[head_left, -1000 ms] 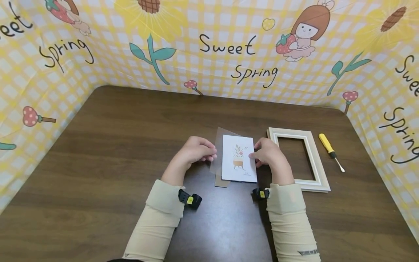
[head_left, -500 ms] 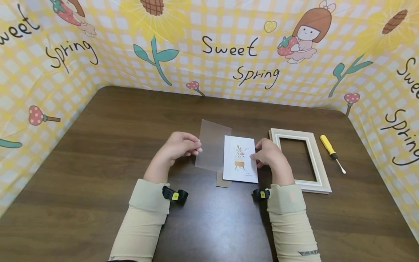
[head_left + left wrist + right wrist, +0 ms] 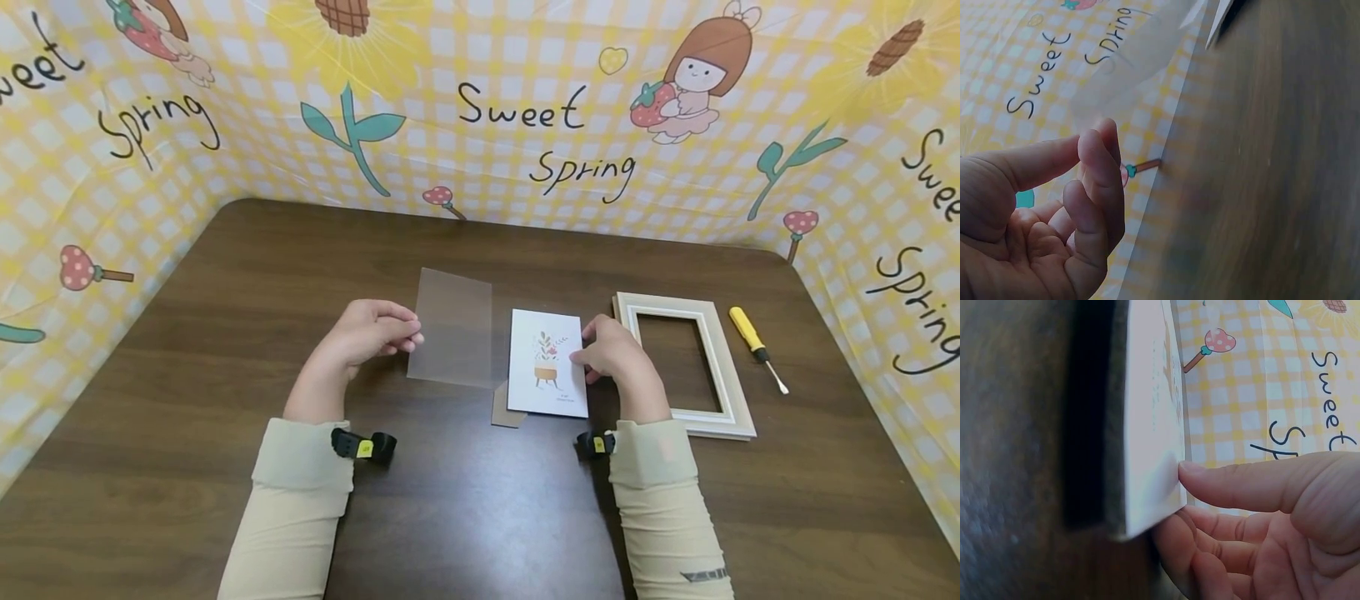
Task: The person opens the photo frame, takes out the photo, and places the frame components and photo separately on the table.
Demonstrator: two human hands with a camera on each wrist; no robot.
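My left hand (image 3: 375, 333) pinches the left edge of a clear plastic sheet (image 3: 453, 333) between thumb and fingers; in the left wrist view the sheet (image 3: 1129, 69) stretches away from the fingertips. To its right, a white card (image 3: 546, 392) printed with a potted plant is gripped at its right edge by my right hand (image 3: 618, 362). The right wrist view shows the thumb on the face of the card (image 3: 1150, 425) and fingers behind it, with a dark layer at its back. A brown board piece (image 3: 507, 412) with an angled end sticks out below the card's lower left corner.
A cream picture frame (image 3: 731, 367) with an open middle lies right of my right hand, partly behind it. Beyond it lies a screwdriver (image 3: 750, 333) with a yellow handle. A patterned cloth (image 3: 495, 50) stands around the brown table (image 3: 187, 375).
My left hand has drawn the clear sheet leftward from behind the card, and the two are now apart. The right hand and card have stayed nearly in place.
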